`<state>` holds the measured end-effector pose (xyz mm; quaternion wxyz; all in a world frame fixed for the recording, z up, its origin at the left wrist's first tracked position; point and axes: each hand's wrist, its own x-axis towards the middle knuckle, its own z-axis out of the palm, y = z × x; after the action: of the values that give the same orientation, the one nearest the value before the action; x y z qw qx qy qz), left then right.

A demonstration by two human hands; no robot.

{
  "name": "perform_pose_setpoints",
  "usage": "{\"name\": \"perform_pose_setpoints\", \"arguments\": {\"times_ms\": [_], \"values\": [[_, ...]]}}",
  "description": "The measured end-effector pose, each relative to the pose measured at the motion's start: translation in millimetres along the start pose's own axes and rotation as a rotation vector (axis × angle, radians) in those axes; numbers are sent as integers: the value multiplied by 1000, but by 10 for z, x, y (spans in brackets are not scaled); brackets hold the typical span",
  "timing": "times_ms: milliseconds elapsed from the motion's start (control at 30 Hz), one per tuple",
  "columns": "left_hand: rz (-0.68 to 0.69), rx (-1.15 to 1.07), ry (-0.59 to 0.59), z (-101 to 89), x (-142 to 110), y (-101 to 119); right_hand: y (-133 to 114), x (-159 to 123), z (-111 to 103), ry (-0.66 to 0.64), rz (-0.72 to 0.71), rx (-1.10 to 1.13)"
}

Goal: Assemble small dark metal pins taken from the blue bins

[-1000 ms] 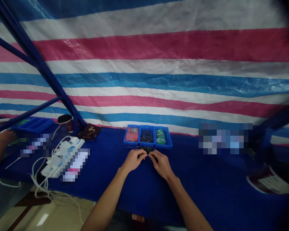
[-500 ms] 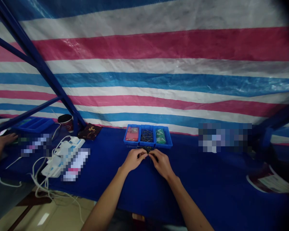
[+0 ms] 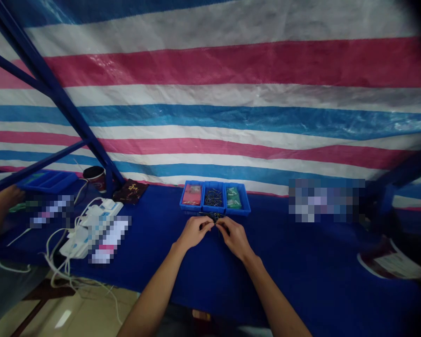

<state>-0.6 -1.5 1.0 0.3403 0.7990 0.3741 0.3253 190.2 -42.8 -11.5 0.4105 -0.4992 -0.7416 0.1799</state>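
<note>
My left hand and my right hand meet fingertip to fingertip over the table, thumbs and fingers pinched together. What sits between the fingertips is too small to make out. Just beyond them lies a small heap of dark, thin, screw-like pieces, partly covered by the fingers. Behind the heap stand three blue bins side by side. The left bin holds a red packet, the middle one many dark screw-like pieces, and the right one a green packet.
On the blue table, a white power strip with tangled cords lies to the left, near a brown packet and a cup. Another person's hand works near a blue tray. A dark red tub stands right.
My two hands stay pinched together in almost the same spot. The view has shifted very slightly. At the far left the other person's hand has moved.
</note>
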Motion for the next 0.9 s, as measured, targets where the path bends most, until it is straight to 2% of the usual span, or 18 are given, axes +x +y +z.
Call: {"name": "perform_pose_setpoints", "arguments": {"times_ms": [367,900], "values": [[5,-2,0,-8,1,-2,-14,-9,-2,32,14,-7],[3,3,9,3,4,-15,-41,-1,-30,4,-9,-18]]}}
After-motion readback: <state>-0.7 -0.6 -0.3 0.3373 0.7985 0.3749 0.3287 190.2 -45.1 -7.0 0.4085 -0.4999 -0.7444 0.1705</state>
